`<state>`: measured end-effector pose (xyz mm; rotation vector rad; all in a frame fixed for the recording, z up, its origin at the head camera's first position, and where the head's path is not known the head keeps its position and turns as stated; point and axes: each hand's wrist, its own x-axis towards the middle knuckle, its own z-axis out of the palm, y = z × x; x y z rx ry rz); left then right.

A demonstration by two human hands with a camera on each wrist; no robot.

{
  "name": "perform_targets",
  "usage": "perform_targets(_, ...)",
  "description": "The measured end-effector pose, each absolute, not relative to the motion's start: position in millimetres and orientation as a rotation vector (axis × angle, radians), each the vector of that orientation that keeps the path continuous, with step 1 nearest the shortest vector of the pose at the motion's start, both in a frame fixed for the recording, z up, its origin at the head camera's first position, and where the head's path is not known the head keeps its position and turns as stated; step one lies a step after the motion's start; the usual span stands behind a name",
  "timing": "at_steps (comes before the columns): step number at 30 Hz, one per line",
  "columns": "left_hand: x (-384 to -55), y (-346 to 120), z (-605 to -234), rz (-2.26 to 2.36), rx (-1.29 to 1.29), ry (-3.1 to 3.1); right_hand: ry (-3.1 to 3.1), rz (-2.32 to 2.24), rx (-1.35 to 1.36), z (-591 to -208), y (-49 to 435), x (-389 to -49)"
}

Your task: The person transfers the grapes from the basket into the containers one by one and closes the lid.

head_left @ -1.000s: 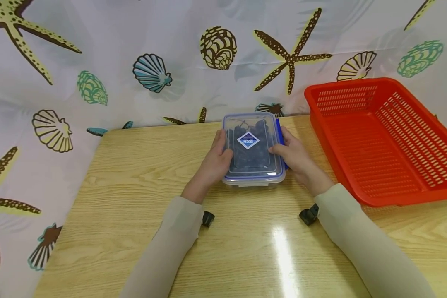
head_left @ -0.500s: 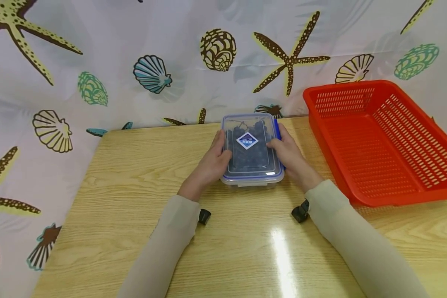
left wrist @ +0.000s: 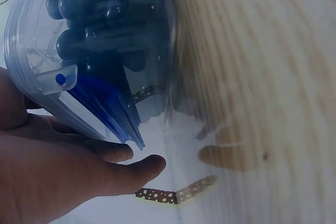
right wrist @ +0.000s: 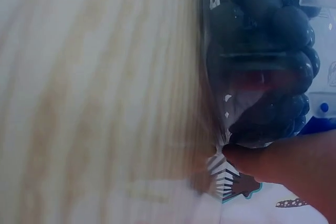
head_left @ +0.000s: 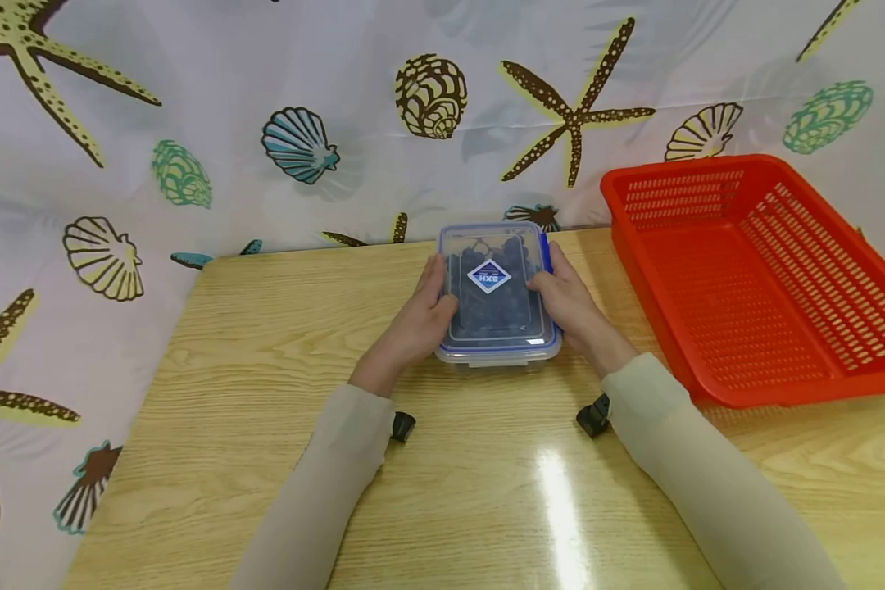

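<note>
A clear plastic food container (head_left: 497,356) with a blue-edged lid sits at the back middle of the wooden table. Dark grapes (right wrist: 291,27) fill it, seen through the wall in the right wrist view. My left hand (head_left: 416,321) holds its left side, thumb over the lid's edge. On the opposite side my right hand (head_left: 574,310) grips it, thumb on the lid and fingers along the side, partly covering a blue latch (head_left: 546,252). In the left wrist view, a blue latch flap (left wrist: 107,103) angles out from the wall beside the left fingers.
A red slotted plastic basket (head_left: 752,303) stands on the table to the right of the container, with its near left corner close to my right sleeve. Behind the wooden table (head_left: 265,344) hangs a white cloth (head_left: 369,74) printed with shells and starfish.
My right hand has shifted slightly left, closer in against the container, and less of the blue latch on that side shows. The container and left hand have hardly moved.
</note>
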<state>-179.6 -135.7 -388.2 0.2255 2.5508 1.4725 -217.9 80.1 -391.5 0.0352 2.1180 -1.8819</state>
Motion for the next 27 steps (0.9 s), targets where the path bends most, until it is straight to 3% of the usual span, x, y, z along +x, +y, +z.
perform_targets(5,-179.6,-134.0,-389.7,1.508,0.234,2.537,2.214,-1.83,-0.014,-391.2,80.0,-217.2)
perform_targets(16,-178.6,-135.8,-393.1,1.509,0.198,2.544,2.708,-1.21,-0.485,-391.3,78.5,-215.2)
perform_targets(27,-179.2,-136.8,-393.3,1.538,0.216,2.542,2.785,-0.83,-0.532,-384.5,76.3,-216.3)
